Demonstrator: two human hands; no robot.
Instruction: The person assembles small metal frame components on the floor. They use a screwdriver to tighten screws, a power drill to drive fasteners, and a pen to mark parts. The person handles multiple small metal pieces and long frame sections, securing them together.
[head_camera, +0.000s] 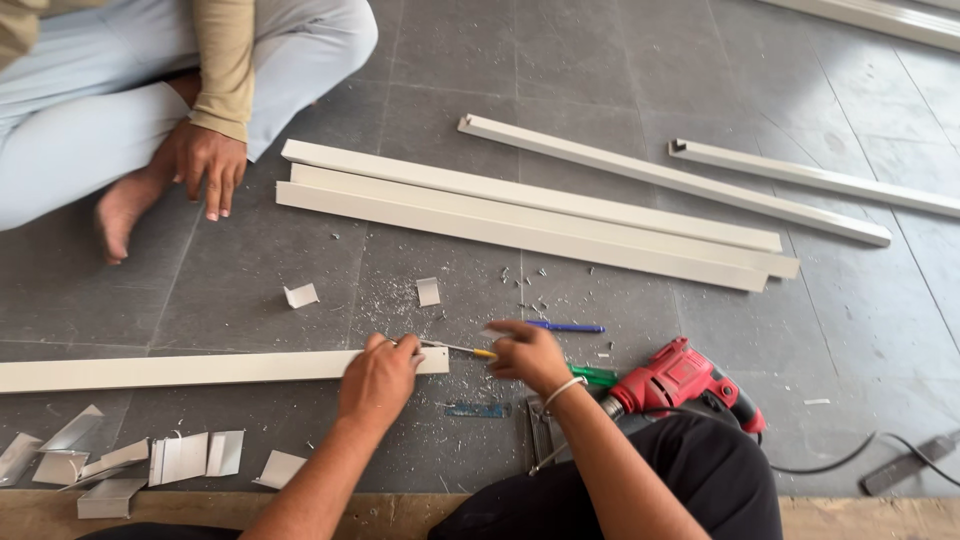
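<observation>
The left hand (378, 378) is clamped over the near end of a long white metal channel strip (200, 370) lying flat on the grey tiled floor (250, 270), pinning it so it cannot slide. The right hand (525, 355) pinches a thin yellow-handled screwdriver (458, 349), its tip at that strip's end. A red power drill (680, 385) lies just beside the right wrist, within reach.
</observation>
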